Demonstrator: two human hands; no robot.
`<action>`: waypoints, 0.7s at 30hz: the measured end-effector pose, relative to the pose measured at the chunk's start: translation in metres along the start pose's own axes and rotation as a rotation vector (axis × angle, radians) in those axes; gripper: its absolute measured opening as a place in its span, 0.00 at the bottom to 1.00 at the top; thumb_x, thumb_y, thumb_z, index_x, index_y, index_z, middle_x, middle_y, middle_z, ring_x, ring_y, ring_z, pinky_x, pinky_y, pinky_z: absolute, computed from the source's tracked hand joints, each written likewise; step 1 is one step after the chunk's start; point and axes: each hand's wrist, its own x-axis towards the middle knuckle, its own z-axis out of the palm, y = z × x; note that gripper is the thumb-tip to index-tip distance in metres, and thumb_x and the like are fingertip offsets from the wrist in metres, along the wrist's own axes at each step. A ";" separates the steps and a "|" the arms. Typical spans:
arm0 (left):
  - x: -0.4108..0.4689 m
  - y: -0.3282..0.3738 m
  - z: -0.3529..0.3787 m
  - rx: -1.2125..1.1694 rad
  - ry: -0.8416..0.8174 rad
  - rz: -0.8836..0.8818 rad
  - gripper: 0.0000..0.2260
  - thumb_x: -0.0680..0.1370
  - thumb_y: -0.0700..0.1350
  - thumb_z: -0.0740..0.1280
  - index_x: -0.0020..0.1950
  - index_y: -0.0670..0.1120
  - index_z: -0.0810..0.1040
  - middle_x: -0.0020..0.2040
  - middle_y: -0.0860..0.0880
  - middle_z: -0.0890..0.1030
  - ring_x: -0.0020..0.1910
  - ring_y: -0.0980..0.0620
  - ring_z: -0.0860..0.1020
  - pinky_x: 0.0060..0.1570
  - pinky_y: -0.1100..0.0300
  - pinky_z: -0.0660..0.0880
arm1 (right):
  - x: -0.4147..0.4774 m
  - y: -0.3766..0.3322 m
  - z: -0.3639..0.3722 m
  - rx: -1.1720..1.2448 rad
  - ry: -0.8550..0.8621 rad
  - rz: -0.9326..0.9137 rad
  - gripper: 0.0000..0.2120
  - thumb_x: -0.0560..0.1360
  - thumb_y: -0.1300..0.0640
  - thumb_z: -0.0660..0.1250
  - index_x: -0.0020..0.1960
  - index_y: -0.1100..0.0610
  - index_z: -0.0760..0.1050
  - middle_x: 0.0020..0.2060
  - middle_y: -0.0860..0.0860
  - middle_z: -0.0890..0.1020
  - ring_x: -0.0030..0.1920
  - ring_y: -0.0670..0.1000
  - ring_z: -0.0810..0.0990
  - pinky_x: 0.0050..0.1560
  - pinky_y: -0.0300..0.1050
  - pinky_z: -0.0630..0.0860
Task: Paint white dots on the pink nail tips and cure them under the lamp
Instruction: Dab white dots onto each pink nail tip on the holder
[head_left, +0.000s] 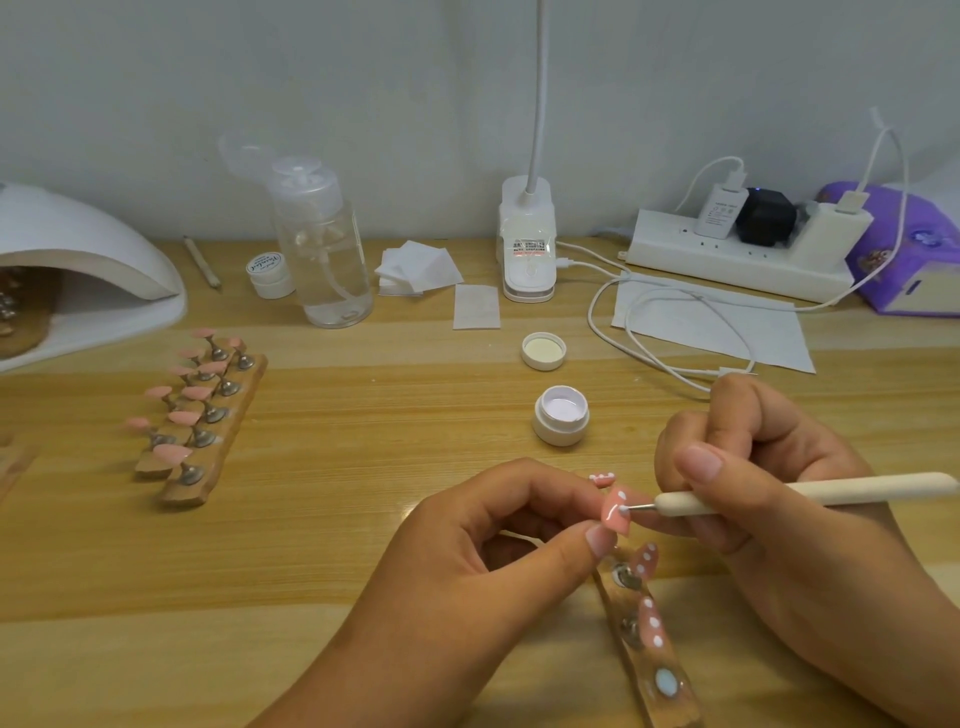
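My left hand (483, 561) pinches the stand of a pink nail tip (617, 512) between thumb and fingers, just above a wooden holder strip (644, 654). My right hand (769, 493) grips a cream dotting tool (810, 493) like a pen, and its metal point touches the tip beside two white dots. Two more dotted pink tips (650, 621) stand on the strip, and another (602, 478) shows behind my fingers. An open jar of white gel (561, 414) sits beyond my hands. The white curing lamp (78, 265) stands at the far left.
Two wooden strips of plain pink tips (200, 410) lie at left. The jar lid (544, 351), a clear pump bottle (324, 244), a small closed jar (269, 273), cotton pads (415, 267), a clip lamp base (527, 244), a power strip (748, 249) and a looped white cable (670, 332) sit behind.
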 end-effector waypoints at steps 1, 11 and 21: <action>0.000 0.000 0.000 0.001 0.002 -0.002 0.07 0.65 0.53 0.72 0.40 0.54 0.84 0.41 0.52 0.85 0.40 0.57 0.80 0.44 0.63 0.77 | 0.000 0.000 0.000 -0.001 -0.001 -0.002 0.16 0.65 0.50 0.78 0.33 0.52 0.71 0.26 0.49 0.73 0.29 0.43 0.74 0.35 0.38 0.77; 0.000 0.000 0.000 0.000 0.000 -0.003 0.07 0.66 0.52 0.72 0.41 0.53 0.84 0.40 0.54 0.85 0.41 0.60 0.80 0.44 0.66 0.77 | -0.001 0.001 -0.002 -0.021 0.013 -0.006 0.14 0.65 0.53 0.76 0.32 0.51 0.70 0.26 0.49 0.72 0.29 0.44 0.73 0.36 0.40 0.77; 0.001 0.001 0.000 -0.030 -0.034 0.001 0.07 0.66 0.52 0.72 0.43 0.53 0.84 0.46 0.54 0.86 0.41 0.59 0.79 0.44 0.67 0.76 | 0.000 0.001 -0.001 0.042 0.025 0.006 0.16 0.66 0.44 0.77 0.36 0.52 0.74 0.28 0.49 0.74 0.29 0.44 0.73 0.39 0.45 0.81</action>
